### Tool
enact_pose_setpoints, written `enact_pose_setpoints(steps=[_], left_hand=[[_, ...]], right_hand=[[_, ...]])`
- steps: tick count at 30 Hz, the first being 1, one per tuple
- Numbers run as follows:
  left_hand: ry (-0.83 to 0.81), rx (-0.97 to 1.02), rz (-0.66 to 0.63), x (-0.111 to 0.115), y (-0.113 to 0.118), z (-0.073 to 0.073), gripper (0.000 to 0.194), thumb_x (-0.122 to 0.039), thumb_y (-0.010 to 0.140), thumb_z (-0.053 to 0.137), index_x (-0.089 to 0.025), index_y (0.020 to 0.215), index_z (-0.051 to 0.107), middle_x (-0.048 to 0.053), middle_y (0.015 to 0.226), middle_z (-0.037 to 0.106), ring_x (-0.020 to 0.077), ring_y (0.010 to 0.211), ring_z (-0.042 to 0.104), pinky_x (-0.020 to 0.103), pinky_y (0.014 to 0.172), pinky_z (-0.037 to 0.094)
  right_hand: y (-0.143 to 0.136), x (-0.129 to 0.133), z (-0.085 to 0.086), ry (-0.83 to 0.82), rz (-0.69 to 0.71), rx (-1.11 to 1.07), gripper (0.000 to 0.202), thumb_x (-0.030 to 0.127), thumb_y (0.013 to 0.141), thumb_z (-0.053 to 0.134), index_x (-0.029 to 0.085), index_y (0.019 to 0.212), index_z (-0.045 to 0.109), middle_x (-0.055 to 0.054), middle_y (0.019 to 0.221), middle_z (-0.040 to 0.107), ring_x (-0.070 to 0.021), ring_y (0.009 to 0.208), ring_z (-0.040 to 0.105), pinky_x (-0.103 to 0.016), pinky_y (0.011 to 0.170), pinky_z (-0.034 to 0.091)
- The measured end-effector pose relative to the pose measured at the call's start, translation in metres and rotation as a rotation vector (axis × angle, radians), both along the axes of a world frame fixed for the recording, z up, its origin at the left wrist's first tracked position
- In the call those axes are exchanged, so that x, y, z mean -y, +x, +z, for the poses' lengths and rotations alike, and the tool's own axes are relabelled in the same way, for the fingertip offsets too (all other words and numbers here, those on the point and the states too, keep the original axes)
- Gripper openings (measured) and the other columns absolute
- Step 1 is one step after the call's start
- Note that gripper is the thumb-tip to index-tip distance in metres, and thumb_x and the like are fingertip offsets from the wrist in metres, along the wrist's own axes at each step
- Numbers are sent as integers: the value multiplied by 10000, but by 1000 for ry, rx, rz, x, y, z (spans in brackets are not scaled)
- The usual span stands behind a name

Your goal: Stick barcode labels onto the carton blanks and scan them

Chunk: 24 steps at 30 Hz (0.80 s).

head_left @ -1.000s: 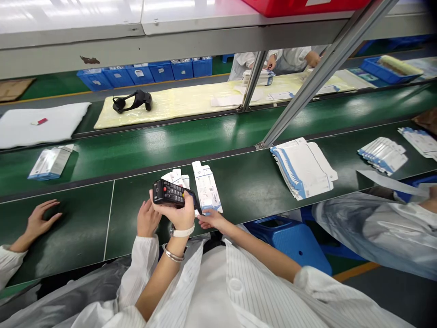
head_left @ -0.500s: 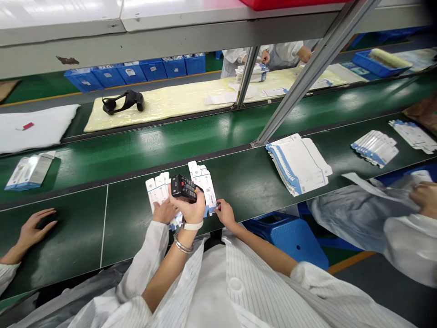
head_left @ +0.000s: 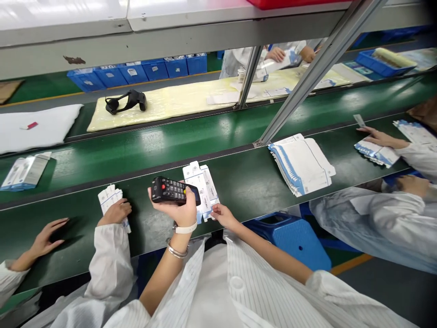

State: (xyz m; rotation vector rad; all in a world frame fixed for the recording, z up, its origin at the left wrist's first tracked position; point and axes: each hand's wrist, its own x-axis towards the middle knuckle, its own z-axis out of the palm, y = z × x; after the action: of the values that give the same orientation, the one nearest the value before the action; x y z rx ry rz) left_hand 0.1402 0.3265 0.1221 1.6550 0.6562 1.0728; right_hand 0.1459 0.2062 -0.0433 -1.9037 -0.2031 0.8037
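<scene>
My left hand (head_left: 182, 212) is wrapped round a black handheld barcode scanner (head_left: 170, 190) with a keypad, held above the dark green bench. Partly under the scanner lies a flattened white and blue carton (head_left: 206, 187) with printed labels. My right hand (head_left: 225, 216) has its fingers closed at the lower right corner of that carton, seeming to pinch its edge. To the left, a co-worker's hand (head_left: 116, 212) rests on another flattened carton (head_left: 109, 198).
A fanned stack of flat cartons (head_left: 302, 164) lies to the right, near a metal post (head_left: 290, 105). Another person's hand (head_left: 380, 136) is over a smaller pile. Below the bench edge stands a blue stool (head_left: 297, 241). A green conveyor belt (head_left: 153, 141) runs behind.
The co-worker's hand has slid a flattened carton to the left, away from my carton. My left hand has tilted the scanner and moved slightly left. At the right, another hand has reached onto the bench.
</scene>
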Motion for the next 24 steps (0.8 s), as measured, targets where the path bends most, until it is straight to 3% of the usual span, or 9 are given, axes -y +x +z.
enact_pose_setpoints(steps=[3, 5, 8, 10, 15, 24], left_hand=[[113, 155, 75, -4, 0, 3, 842, -226, 689, 654, -275, 1288, 65, 134, 1373, 136, 256, 1175, 428, 427, 913, 489], [133, 174, 80, -6, -3, 2, 798, -198, 694, 630, -253, 1288, 99, 146, 1373, 156, 243, 1150, 454, 408, 895, 498], [111, 156, 64, -4, -5, -2, 785, -180, 696, 593, -235, 1294, 88, 176, 1387, 141, 201, 1054, 525, 384, 860, 512], [82, 137, 51, 1, -3, -7, 782, -168, 687, 584, -229, 1291, 91, 194, 1387, 142, 174, 988, 556, 366, 837, 518], [44, 118, 19, 12, 8, -16, 772, -170, 695, 562, -228, 1293, 78, 186, 1304, 293, 139, 850, 596, 353, 794, 522], [119, 190, 2, 15, 17, -16, 753, -97, 682, 565, -236, 1277, 125, 172, 1267, 350, 137, 824, 618, 368, 800, 507]], right_hand=[[-10, -24, 6, 8, 55, 35, 170, 230, 737, 591, 187, 900, 567, 11, 725, 611, -132, 646, 597, -254, 616, 477], [-10, -31, 8, -54, 40, 103, 256, 275, 713, 635, 196, 948, 572, -25, 849, 615, -169, 784, 594, -291, 715, 465], [-3, -22, 5, -243, -70, 228, 395, 275, 711, 635, 179, 1077, 523, -116, 1132, 513, -262, 1072, 471, -370, 886, 369], [5, -10, 0, -363, -125, 278, 478, 261, 717, 624, 156, 1158, 473, -153, 1196, 456, -303, 1139, 397, -404, 920, 314], [14, 6, -13, -491, -93, 312, 432, 211, 746, 587, 143, 1161, 490, -122, 1053, 560, -271, 1019, 479, -361, 848, 343], [17, 9, -13, -490, -83, 322, 235, 198, 776, 548, 184, 1008, 584, -51, 913, 615, -202, 905, 550, -282, 764, 360]])
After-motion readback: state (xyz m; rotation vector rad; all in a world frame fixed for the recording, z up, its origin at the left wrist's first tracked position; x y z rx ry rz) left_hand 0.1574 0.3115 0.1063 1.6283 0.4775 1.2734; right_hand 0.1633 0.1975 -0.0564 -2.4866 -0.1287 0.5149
